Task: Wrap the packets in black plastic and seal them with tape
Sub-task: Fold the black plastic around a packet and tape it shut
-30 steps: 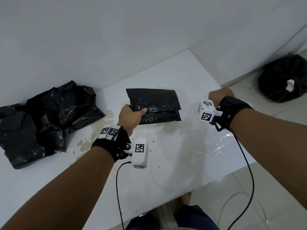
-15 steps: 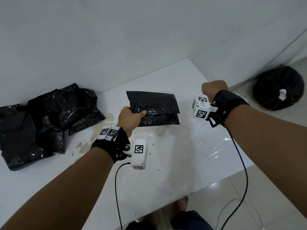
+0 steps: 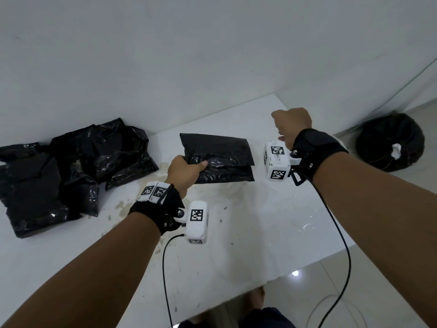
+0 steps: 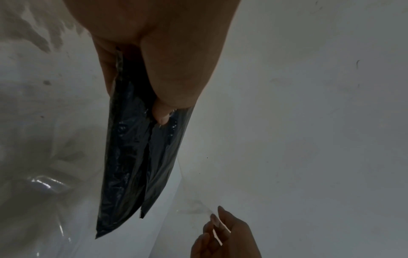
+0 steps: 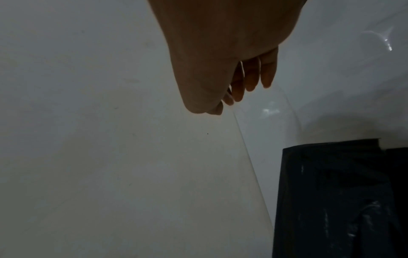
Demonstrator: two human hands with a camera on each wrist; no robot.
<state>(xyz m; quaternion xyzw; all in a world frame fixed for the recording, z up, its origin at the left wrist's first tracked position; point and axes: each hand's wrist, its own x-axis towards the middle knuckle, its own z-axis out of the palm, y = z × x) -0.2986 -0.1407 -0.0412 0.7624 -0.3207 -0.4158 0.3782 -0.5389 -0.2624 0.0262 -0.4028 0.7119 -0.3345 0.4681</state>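
While the left hand [image 3: 182,172] grips the near left corner of the black-wrapped packet [image 3: 220,159], its thumb lies flat across the top and its fingers curl underneath, so the flat bundle is pinched between them; the left wrist view shows the packet [image 4: 132,157] edge-on, two glossy folded layers held just above the white table [image 3: 236,256]. Held up to the right of the packet and apart from it, the right hand [image 3: 292,125] has its fingers [image 5: 251,78] bunched and bent downward with the thumb tip meeting the fingertips, pinching the edge of a clear plastic sheet [image 5: 253,157] that runs down from the hand toward the table; the same sheet [image 3: 302,223] shows as faint glints on the tabletop near the right forearm. Lying against the wall on the left of the table is a heap of crumpled black plastic bags [image 3: 71,166], well apart from the packet. Brownish stains [image 3: 123,204] mark the table near the left wrist. On the tiled floor to the right sits a full black bag [image 3: 390,143] with something white at its tied neck
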